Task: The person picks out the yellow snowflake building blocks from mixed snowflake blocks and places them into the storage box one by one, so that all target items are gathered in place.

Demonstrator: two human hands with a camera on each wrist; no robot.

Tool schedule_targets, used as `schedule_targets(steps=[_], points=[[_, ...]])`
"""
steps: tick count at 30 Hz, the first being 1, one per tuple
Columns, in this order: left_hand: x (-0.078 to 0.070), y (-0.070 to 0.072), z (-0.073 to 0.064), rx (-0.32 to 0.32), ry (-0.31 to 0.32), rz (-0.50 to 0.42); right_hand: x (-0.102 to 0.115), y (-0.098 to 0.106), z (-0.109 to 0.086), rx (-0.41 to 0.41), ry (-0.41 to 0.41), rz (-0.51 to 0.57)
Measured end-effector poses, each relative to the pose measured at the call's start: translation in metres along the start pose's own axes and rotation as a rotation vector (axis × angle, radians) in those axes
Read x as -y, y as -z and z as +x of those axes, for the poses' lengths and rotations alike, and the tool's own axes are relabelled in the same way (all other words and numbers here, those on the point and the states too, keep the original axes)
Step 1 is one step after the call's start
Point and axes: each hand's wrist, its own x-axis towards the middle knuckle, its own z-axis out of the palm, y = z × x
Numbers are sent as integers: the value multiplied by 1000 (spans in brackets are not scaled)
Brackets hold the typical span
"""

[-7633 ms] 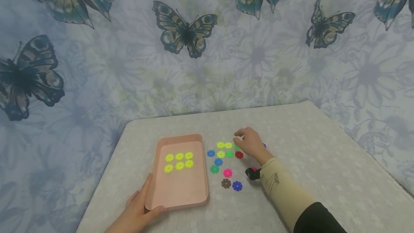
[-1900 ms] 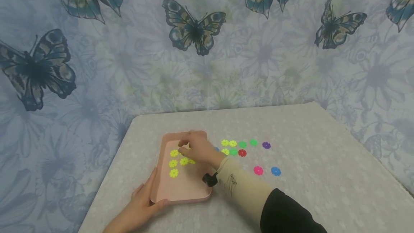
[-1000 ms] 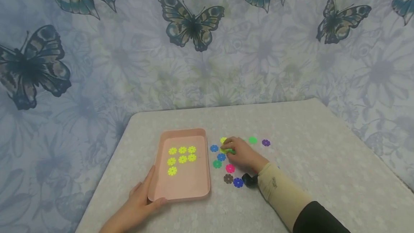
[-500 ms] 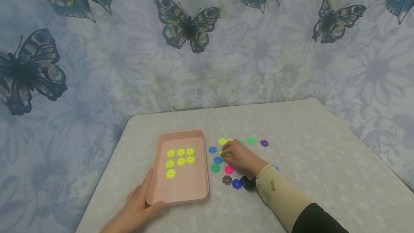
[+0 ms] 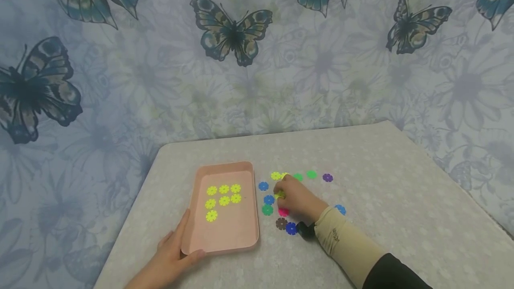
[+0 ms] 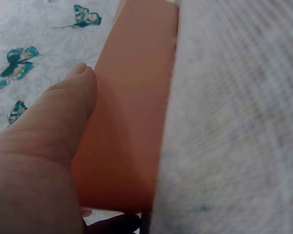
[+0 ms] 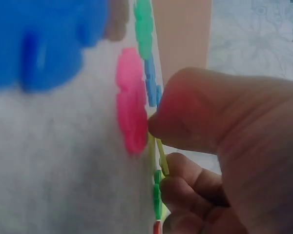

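Observation:
My left hand holds the near-left corner of a pink tray, thumb at its near side and fingers along its left side. In the left wrist view, the thumb lies against the tray's wall. Several yellow flower-shaped discs lie flat in the tray. To the tray's right, my right hand pinches a yellow flower-shaped disc between thumb and fingers. The right wrist view shows that disc edge-on, tilted near the tabletop. A pink disc lies close to the thumb.
Around my right hand lie more discs: yellow, blue, green, purple, brown and dark blue. A light-blue disc is beside my sleeve. The tablecloth meets a butterfly-patterned wall behind.
My right hand has gone from the tray back to the loose discs and now pinches a yellow one. The tray's yellow discs have increased by one since the earliest frame. My left hand stays on the corner.

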Motion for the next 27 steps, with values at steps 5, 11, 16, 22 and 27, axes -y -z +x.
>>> schedule_targets(steps=[5, 11, 16, 22, 27], points=[[0, 0, -1, 21, 21, -20, 1, 0, -2, -9, 28, -63], [0, 1, -1, 42, 36, -25, 6, 4, -4, 5, 33, -108], [1, 0, -1, 26, 18, -21, 8, 8, -7, 16, 62, -94], [1, -1, -2, 15, 2, -20, 5, 11, -7, 34, 86, -37], [0, -1, -2, 4, -11, -13, 2, 13, -5, 52, 78, -14]])
